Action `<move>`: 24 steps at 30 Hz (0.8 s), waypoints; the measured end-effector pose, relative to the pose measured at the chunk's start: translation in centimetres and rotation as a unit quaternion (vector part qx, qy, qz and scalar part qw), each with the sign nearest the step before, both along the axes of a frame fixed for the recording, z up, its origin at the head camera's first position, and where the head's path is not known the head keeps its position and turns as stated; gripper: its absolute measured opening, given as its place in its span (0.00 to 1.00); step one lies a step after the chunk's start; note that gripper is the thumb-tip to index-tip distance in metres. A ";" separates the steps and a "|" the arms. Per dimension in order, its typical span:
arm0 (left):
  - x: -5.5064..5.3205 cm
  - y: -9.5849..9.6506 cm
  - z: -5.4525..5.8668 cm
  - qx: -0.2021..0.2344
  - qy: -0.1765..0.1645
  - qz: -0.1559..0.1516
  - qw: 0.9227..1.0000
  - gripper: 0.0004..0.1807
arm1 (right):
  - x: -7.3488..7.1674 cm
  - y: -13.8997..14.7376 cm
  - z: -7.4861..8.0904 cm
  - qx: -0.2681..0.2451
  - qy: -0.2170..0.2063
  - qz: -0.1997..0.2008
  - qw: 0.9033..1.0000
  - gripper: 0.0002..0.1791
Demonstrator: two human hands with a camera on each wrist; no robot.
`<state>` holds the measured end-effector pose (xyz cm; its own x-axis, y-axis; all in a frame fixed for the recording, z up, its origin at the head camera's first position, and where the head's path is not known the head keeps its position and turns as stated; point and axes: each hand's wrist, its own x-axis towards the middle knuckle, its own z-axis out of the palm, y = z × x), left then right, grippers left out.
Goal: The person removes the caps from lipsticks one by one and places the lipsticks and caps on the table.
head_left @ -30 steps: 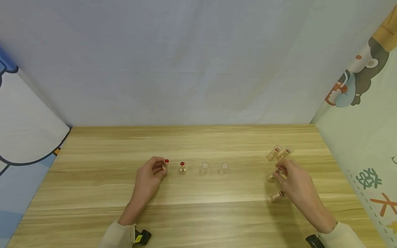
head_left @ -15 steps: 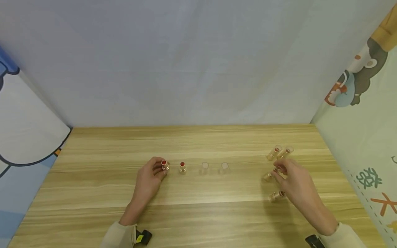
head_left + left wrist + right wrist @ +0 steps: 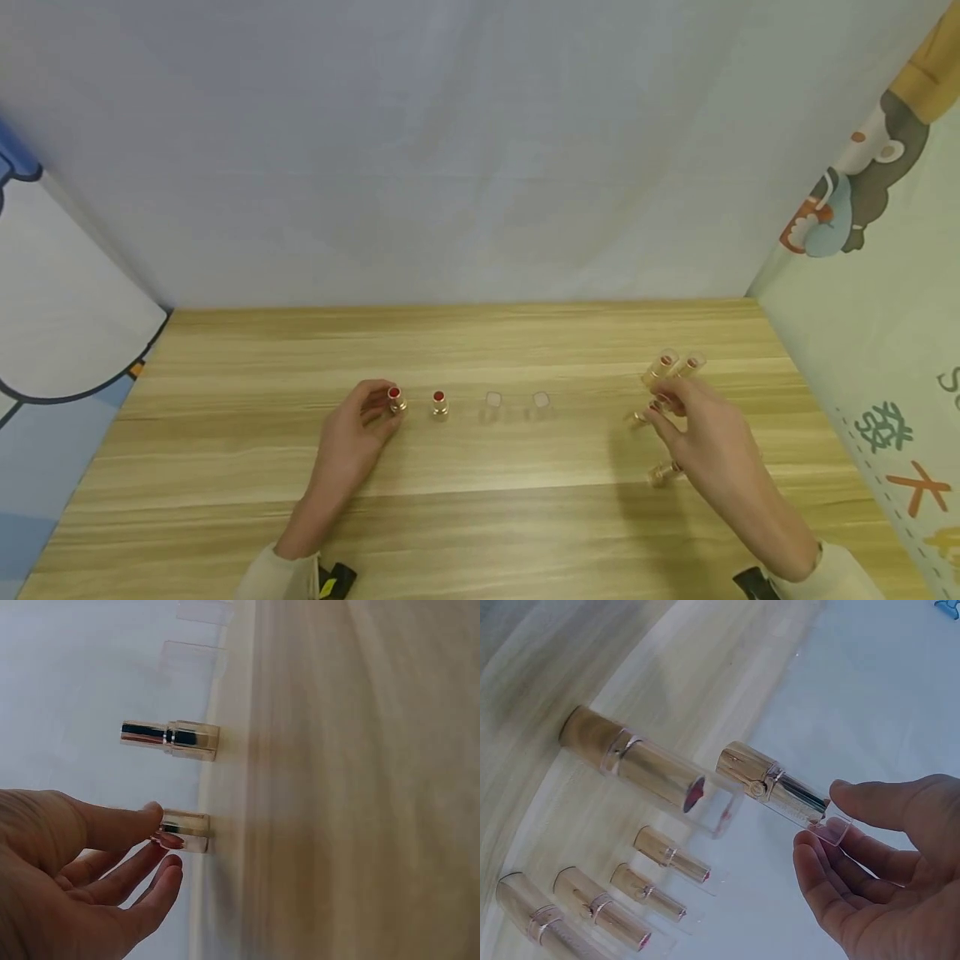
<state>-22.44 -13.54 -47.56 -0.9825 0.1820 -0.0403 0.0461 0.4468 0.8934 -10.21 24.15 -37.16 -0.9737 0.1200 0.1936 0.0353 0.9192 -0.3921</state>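
Thumb and fingers of my left hand (image 3: 351, 442) pinch an uncapped lipstick (image 3: 397, 402) with a red tip, its gold base close to the table in the left wrist view. To its right stands a second uncapped lipstick (image 3: 439, 403), upright. At the right, my right hand (image 3: 712, 450) pinches a gold lipstick (image 3: 769, 784) by the end of its clear cap. This lipstick is tilted, and its base casts no close shadow on the wood. Other capped lipsticks, such as the large near one (image 3: 649, 769), stand around that hand; in the head view it partly hides them.
Two clear caps (image 3: 493, 400) stand in the middle of the wooden table (image 3: 450, 542), in line with the uncapped lipsticks. Two capped lipsticks (image 3: 660, 367) stand behind my right hand, another (image 3: 663, 474) in front. A pale cloth wall (image 3: 465, 167) rises at the table's back edge.
My right hand has moved a little left, carrying the pinched lipstick away from the others. The lipstick in my left hand has tipped and shifted slightly left. The head view has moved slightly.
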 end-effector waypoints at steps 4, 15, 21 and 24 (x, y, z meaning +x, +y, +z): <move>1.0 -0.3 0.9 -0.019 0.007 0.009 1.000 0.24 | 0.2 -0.2 0.1 0.005 0.035 0.019 0.999 0.14; 1.9 -0.9 2.7 -0.007 0.032 0.025 0.999 0.25 | 0.4 -1.7 0.7 0.027 0.082 0.055 0.995 0.14; 2.1 -0.6 3.7 0.015 0.072 0.035 0.997 0.25 | 0.9 -2.6 1.6 0.017 0.052 0.049 0.997 0.14; 2.5 -0.2 4.2 0.020 0.092 0.030 0.995 0.24 | 1.2 -3.1 1.9 0.017 0.050 0.050 0.997 0.14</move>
<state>-19.95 -13.77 -43.34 -0.9816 0.1211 0.1475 0.1852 0.4183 0.8892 -9.03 21.06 -35.28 -0.9559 0.0143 0.2935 -0.0959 0.9290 -0.3575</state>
